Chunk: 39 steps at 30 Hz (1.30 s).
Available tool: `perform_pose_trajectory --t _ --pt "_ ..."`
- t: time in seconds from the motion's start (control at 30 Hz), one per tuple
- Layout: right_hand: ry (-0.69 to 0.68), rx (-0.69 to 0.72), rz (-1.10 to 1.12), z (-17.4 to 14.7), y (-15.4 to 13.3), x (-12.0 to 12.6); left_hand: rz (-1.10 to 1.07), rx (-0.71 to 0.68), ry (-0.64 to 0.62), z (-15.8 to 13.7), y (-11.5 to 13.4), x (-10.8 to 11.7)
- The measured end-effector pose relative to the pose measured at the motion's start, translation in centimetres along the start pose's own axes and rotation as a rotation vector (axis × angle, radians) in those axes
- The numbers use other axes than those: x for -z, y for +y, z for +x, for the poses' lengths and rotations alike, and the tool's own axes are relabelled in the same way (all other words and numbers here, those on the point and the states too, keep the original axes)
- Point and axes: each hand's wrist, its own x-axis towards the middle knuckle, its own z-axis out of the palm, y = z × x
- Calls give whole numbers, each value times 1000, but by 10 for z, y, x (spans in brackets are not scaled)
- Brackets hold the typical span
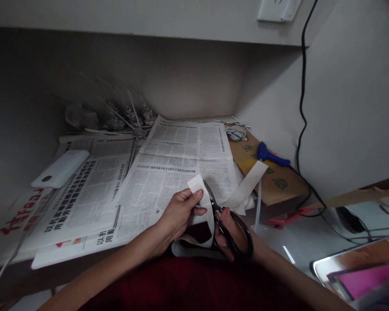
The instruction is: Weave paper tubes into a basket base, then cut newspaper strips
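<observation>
Between thumb and fingers, my left hand (183, 211) pinches a strip of newspaper (206, 207) that curls down in a loop toward my lap. My right hand (231, 233) grips black-handled scissors (245, 231). Their blades reach up along the strip's right edge, partly hidden behind it; whether they are cutting I cannot tell. Just beyond the hands lies a large newspaper sheet (171, 160) on the desk. Another pale cut paper strip (246, 185) rests to the right of the scissors.
A blue glue gun (272, 154) sits on brown paper (278, 183) at right, its black cord (302, 99) running up the wall. More newspapers (84, 181) and a white device (61, 169) lie left. Rolled-paper bundles (129, 114) stand at the back. A red tool (290, 217) lies right.
</observation>
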Motion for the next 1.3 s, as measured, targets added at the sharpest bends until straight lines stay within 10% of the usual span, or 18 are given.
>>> perform_pose_trajectory --t 1.0,1.3 --pt "-63 64 -124 -19 -9 8 -230 -63 129 3 17 9" --pt "-31 15 -119 -12 -16 5 1 -9 -40 -2 1 12"
